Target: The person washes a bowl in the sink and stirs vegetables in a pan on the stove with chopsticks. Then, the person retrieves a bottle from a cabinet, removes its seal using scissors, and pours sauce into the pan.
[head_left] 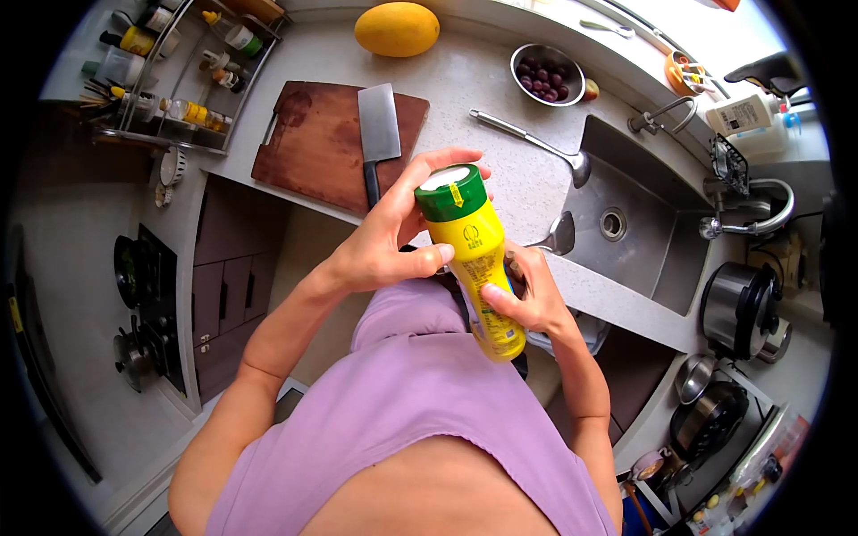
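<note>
A yellow seasoning bottle [475,259] with a green cap [452,192] is held tilted in front of my body, cap end away from me. My left hand [389,228] curls around the upper part, thumb below the cap and fingers behind it. Lower down, my right hand [529,295] grips the bottle's body, its thumb across the printed label. The fingers behind the bottle are partly hidden. Beyond my left hand, a cleaver [379,125] lies on a wooden cutting board [313,147], its black handle toward me.
A yellow melon [397,29] and a metal bowl [547,55] of dark round fruit stand at the counter's back. A ladle [527,138] and a spatula [560,234] lie beside the sink [594,210]. A spice rack [192,71] stands left, a pressure cooker [731,308] right.
</note>
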A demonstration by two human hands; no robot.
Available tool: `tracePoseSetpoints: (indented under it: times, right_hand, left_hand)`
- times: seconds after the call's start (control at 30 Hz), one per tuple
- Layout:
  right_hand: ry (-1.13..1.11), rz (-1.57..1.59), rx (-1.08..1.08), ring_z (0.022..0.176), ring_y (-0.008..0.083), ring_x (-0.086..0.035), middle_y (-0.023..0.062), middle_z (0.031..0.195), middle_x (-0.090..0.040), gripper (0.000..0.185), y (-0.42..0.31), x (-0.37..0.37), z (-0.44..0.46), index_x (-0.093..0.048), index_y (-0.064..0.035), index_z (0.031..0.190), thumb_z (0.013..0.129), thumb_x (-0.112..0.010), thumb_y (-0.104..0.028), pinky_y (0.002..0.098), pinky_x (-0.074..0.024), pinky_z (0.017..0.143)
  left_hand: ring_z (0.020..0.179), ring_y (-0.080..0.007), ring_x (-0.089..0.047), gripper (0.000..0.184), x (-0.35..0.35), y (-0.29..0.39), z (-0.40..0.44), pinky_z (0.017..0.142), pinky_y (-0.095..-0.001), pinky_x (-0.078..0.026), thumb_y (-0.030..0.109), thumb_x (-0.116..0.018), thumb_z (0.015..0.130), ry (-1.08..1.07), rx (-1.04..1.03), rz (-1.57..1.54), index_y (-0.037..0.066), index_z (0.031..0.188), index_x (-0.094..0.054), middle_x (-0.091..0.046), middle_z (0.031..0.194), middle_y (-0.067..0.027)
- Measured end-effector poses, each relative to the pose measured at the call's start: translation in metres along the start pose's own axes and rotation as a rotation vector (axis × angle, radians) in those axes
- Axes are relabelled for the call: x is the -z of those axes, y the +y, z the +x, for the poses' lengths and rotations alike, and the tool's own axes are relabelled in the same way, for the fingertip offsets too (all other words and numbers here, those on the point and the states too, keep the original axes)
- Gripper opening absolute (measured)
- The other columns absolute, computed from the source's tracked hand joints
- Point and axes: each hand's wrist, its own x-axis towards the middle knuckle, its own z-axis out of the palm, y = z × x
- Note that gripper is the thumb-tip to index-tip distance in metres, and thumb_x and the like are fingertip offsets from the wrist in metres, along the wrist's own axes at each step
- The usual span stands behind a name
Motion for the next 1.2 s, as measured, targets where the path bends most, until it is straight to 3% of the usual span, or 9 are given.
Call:
tracePoseSetpoints:
  times: [0.3,0.83,0.9,0.97,1.0,1.07,1.1,1.2]
  right_hand:
    - [0.026,-0.063,0.025,0.054,0.0137,-0.052,0.0109,0.065,-0.061,0.048,-0.002,-0.001,-0.001,-0.059,0.0026,0.107,0.077,-0.069,-0.034,0.0293,-0.0430,0.055]
    - [0.005,-0.148,0.003,0.047,0.0131,-0.041,0.0070,0.055,-0.052,0.050,0.002,0.000,0.000,-0.059,0.0014,0.108,0.076,-0.069,-0.035,0.0298,-0.0337,0.048]
    - [0.021,-0.154,0.022,0.049,0.0139,-0.048,0.0091,0.060,-0.057,0.051,0.003,-0.002,0.001,-0.059,0.0019,0.109,0.075,-0.070,-0.034,0.0295,-0.0383,0.050]
    - [0.111,-0.142,0.105,0.053,0.0156,-0.056,0.0113,0.067,-0.063,0.051,0.007,-0.008,0.003,-0.059,0.0026,0.109,0.075,-0.072,-0.033,0.0295,-0.0435,0.054]
    - [0.197,-0.128,0.180,0.056,0.0170,-0.061,0.0129,0.072,-0.066,0.051,0.008,-0.010,0.003,-0.059,0.0032,0.109,0.075,-0.073,-0.031,0.0296,-0.0472,0.057]
    - [0.221,-0.153,0.191,0.060,0.0184,-0.064,0.0136,0.076,-0.068,0.051,0.009,-0.009,0.005,-0.058,0.0035,0.109,0.075,-0.074,-0.031,0.0299,-0.0493,0.060]
    - [0.244,-0.177,0.202,0.064,0.0199,-0.068,0.0143,0.080,-0.070,0.052,0.009,-0.009,0.005,-0.058,0.0039,0.109,0.074,-0.074,-0.031,0.0303,-0.0513,0.063]
    - [0.185,-0.222,0.057,0.063,0.0186,-0.067,0.0137,0.078,-0.069,0.052,0.000,-0.004,0.003,-0.059,0.0036,0.109,0.075,-0.075,-0.033,0.0298,-0.0503,0.060]
  left_hand:
    - [0.127,-0.0287,-0.050,0.086,0.001,0.000,0.001,0.105,-0.0435,-0.043,0.019,-0.068,0.073,-0.014,-0.025,-0.013,-0.001,0.146,-0.026,-0.043,0.138,-0.0193]
    - [0.127,-0.0275,-0.050,0.084,0.003,-0.001,-0.001,0.108,-0.0425,-0.041,0.017,-0.066,0.071,0.003,-0.038,-0.046,-0.002,0.144,-0.029,-0.043,0.138,-0.0173]
    - [0.126,-0.0267,-0.050,0.082,0.003,0.001,-0.001,0.108,-0.0410,-0.040,0.017,-0.066,0.070,0.031,-0.047,-0.060,-0.002,0.142,-0.033,-0.043,0.138,-0.0172]
    - [0.122,-0.0235,-0.052,0.061,0.007,0.007,-0.003,0.106,-0.0362,-0.041,0.012,-0.066,0.074,0.145,-0.224,0.322,0.000,0.132,-0.051,-0.048,0.135,-0.0148]
    - [0.122,-0.0235,-0.052,0.061,0.009,0.011,-0.004,0.106,-0.0362,-0.041,0.012,-0.066,0.074,0.144,-0.226,0.323,0.000,0.132,-0.051,-0.048,0.135,-0.0148]
    - [0.111,-0.0214,-0.059,0.036,0.012,0.018,-0.006,0.098,-0.0347,-0.046,0.008,-0.070,0.079,0.187,-0.294,0.708,0.007,0.115,-0.068,-0.058,0.124,-0.0115]
    - [0.108,-0.0187,-0.059,0.029,0.007,0.023,-0.006,0.095,-0.0315,-0.045,0.005,-0.071,0.081,0.222,-0.329,0.732,0.006,0.111,-0.070,-0.063,0.115,-0.0085]
    - [0.100,-0.0171,-0.062,0.030,0.012,0.036,-0.005,0.087,-0.0296,-0.049,0.010,-0.075,0.081,0.183,-0.240,0.831,0.005,0.110,-0.070,-0.066,0.108,-0.0082]
